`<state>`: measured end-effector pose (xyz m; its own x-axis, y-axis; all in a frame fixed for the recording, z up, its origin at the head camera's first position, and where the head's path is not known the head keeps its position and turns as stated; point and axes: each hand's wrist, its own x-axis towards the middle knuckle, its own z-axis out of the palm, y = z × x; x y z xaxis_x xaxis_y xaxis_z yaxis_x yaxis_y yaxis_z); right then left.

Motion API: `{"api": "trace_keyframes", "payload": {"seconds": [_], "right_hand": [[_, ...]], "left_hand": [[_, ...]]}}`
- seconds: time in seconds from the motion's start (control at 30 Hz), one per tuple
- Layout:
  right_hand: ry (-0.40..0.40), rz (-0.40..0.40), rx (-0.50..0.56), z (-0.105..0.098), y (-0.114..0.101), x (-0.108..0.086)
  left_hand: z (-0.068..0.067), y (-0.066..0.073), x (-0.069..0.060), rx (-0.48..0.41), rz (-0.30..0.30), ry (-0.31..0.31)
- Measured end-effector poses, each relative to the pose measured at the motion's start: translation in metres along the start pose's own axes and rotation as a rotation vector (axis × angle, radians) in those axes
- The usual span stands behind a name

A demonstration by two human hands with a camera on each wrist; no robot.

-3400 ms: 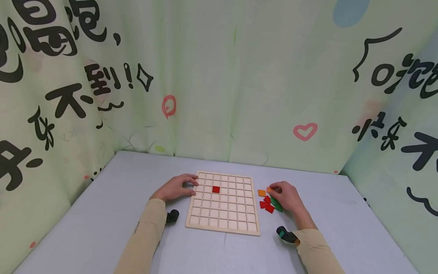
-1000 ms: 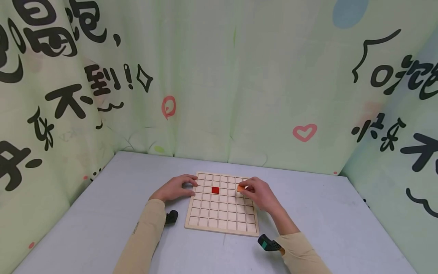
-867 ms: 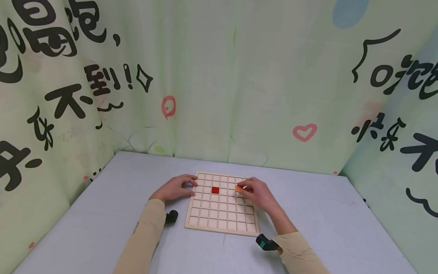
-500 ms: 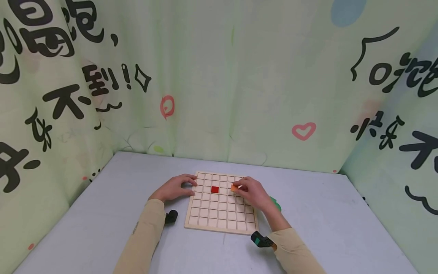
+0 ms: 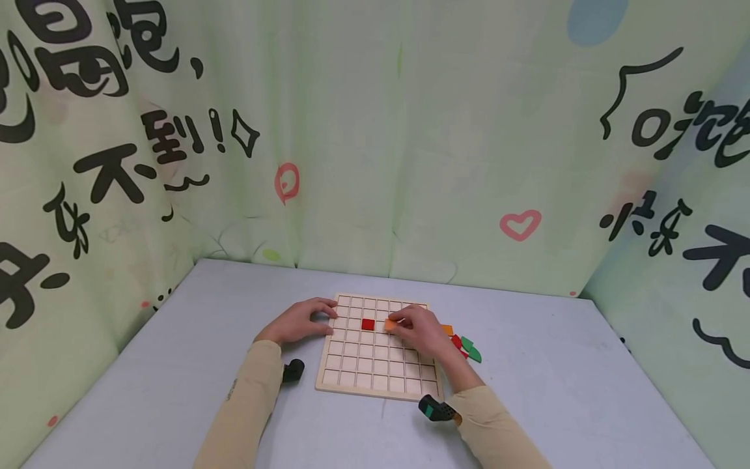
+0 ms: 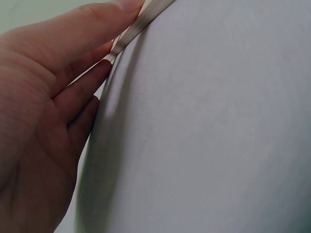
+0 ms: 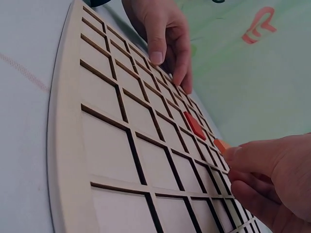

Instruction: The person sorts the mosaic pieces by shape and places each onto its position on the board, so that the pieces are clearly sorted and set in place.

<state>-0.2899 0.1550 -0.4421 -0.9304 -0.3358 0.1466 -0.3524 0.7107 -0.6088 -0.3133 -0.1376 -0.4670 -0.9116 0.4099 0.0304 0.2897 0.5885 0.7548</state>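
A pale wooden grid board lies on the table, with a red square tile in one of its upper cells. My right hand pinches an orange square tile between thumb and fingertips, over the cells a little right of the red one. In the right wrist view, the orange tile is partly hidden by the thumb. At the board's left edge rests my left hand, thumb and fingers spread along the rim. The left wrist view has the thumb touching that rim.
Right of the board, partly behind the right forearm, lie another orange tile, red tiles and green pieces. A black wrist device hangs under the right sleeve. A printed curtain encloses the white table.
My right hand took an orange tile from the pile and carried it left over the board, drifting further left in the last second. The left hand stayed at the board's edge.
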Motion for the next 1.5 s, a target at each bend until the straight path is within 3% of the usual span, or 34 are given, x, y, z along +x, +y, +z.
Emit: {"api": "trace_keyframes", "payload": {"seconds": [0.53,1.5], "right_hand": [[0.018,-0.025,-0.053,0.018,0.001,0.011],[-0.026,0.027,-0.055,0.017,-0.002,0.015]], "left_hand": [[0.000,-0.001,0.000,-0.011,0.001,0.002],[0.002,-0.002,0.001,-0.008,0.001,0.014]]}}
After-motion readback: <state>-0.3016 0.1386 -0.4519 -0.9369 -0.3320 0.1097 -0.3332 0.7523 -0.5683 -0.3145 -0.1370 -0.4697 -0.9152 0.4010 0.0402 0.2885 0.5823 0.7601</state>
